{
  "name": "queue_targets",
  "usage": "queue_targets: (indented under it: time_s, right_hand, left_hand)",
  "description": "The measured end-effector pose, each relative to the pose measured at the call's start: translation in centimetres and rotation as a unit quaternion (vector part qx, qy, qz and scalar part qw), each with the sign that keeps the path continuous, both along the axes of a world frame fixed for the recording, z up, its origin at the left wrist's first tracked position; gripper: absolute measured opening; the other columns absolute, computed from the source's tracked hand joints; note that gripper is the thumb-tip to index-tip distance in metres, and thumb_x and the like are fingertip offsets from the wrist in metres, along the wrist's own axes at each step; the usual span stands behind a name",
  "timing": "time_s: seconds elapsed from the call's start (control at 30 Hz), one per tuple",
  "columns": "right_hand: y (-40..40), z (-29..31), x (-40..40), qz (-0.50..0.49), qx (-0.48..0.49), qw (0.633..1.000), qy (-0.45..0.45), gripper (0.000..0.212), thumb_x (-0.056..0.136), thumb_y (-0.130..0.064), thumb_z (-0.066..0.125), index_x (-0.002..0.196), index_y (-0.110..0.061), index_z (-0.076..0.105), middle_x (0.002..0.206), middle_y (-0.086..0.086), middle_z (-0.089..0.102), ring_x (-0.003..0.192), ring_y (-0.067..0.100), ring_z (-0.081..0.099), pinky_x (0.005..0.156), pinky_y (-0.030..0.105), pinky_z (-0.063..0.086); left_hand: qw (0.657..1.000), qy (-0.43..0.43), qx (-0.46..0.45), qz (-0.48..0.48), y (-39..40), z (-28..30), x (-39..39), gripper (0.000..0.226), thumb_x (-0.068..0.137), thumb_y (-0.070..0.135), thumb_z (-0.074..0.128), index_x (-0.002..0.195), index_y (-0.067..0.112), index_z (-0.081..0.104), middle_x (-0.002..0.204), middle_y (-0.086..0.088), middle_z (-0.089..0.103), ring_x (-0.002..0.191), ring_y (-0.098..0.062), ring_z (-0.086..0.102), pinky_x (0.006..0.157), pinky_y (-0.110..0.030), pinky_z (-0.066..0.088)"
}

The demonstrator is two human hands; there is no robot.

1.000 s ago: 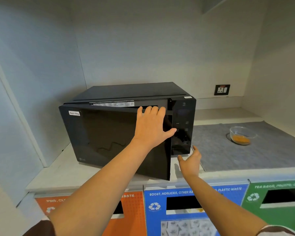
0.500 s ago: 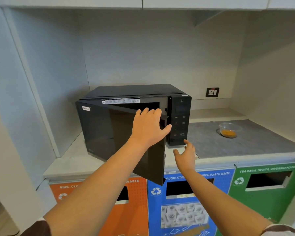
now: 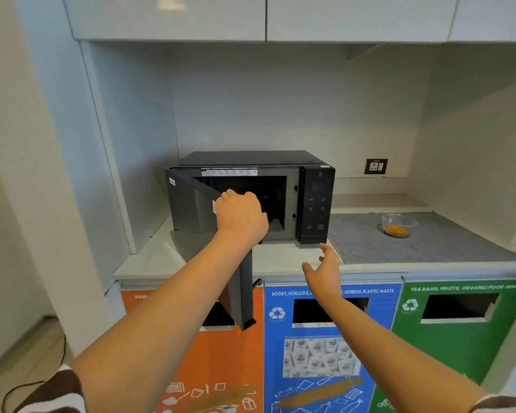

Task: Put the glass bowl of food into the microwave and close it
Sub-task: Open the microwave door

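A black microwave (image 3: 316, 201) stands on the white counter, its door (image 3: 191, 210) swung wide out to the left so the dark cavity shows. My left hand (image 3: 240, 214) curls over the door's top free edge and grips it. My right hand (image 3: 325, 271) hovers with fingers spread and nothing in it, just in front of the counter edge below the control panel. The glass bowl (image 3: 399, 225), with orange food in its bottom, sits on a grey mat (image 3: 459, 245) to the right of the microwave, well apart from both hands.
White upper cabinets (image 3: 265, 16) hang overhead and side walls enclose the alcove. Below the counter (image 3: 149, 263) stand orange (image 3: 221, 368), blue (image 3: 319, 353) and green (image 3: 459, 323) waste bins. A wall socket (image 3: 376, 166) sits behind the mat. A cable lies on the floor at left.
The microwave door has swung from nearly shut to wide open, pulled by my left hand, which now curls over its edge. The view has backed away. My right hand stays low and empty.
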State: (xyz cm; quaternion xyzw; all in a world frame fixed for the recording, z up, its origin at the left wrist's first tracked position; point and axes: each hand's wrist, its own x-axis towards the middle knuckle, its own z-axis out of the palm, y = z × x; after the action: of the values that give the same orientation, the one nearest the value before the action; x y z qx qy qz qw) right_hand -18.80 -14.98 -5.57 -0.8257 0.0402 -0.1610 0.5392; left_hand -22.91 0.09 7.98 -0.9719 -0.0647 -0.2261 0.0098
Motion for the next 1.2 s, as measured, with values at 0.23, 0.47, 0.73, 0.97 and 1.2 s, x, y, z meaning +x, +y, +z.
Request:
queue_targets:
  time_s: [0.23, 0.47, 0.73, 0.97, 1.2]
  right_hand:
    - [1.6, 0.9, -2.9, 0.028, -0.013, 0.999, -0.009, 0.06, 0.087, -0.009, 0.059, 0.139, -0.013, 0.03, 0.148, 0.012, 0.034, 0.13, 0.029, 0.044, 0.104, 0.041, 0.041]
    - [3.0, 1.6, -4.7, 0.05, -0.019, 0.998, -0.014, 0.06, 0.087, -0.01, 0.059, 0.139, -0.014, 0.03, 0.148, 0.01, 0.033, 0.131, 0.028, 0.043, 0.105, 0.039, 0.041]
    - [3.7, 2.4, -5.3, 0.056, -0.024, 0.998, -0.015, 0.059, 0.087, -0.01, 0.06, 0.139, -0.015, 0.031, 0.148, 0.01, 0.036, 0.131, 0.028, 0.043, 0.104, 0.039, 0.041]
    - [4.0, 2.7, -5.4, 0.064, -0.036, 0.997, -0.017, 0.059, 0.087, -0.011, 0.06, 0.138, -0.014, 0.031, 0.148, 0.01, 0.036, 0.131, 0.028, 0.044, 0.104, 0.039, 0.041]
    - [3.8, 2.8, -5.6, 0.072, -0.039, 0.996, -0.022, 0.06, 0.087, -0.011, 0.06, 0.139, -0.014, 0.031, 0.148, 0.01, 0.035, 0.131, 0.028, 0.044, 0.103, 0.038, 0.042]
  left_hand:
    - [0.986, 0.078, 0.092, 0.116, 2.9, 0.3, -3.4, 0.038, 0.085, 0.014, 0.065, 0.121, 0.002, 0.06, 0.127, -0.021, 0.058, 0.122, -0.036, 0.049, 0.103, -0.042, 0.043]
    - [0.947, 0.142, 0.182, 0.225, 5.7, -0.1, -5.8, 0.063, 0.091, 0.023, 0.059, 0.143, -0.001, 0.034, 0.15, -0.03, 0.031, 0.139, -0.046, 0.029, 0.112, -0.052, 0.031]
    - [0.926, 0.145, 0.173, 0.302, 9.5, -2.2, -5.5, 0.067, 0.094, 0.033, 0.053, 0.145, -0.004, 0.03, 0.152, -0.034, 0.019, 0.138, -0.051, 0.025, 0.113, -0.056, 0.025]
    - [0.925, 0.14, 0.168, 0.309, 11.0, -2.7, -5.7, 0.067, 0.092, 0.04, 0.052, 0.144, 0.001, 0.035, 0.154, -0.032, 0.017, 0.139, -0.049, 0.024, 0.114, -0.055, 0.023]
    - [0.922, 0.145, 0.171, 0.317, 11.9, -2.8, -6.0, 0.064, 0.092, 0.042, 0.046, 0.144, 0.005, 0.037, 0.154, -0.032, 0.012, 0.14, -0.05, 0.019, 0.115, -0.057, 0.018]
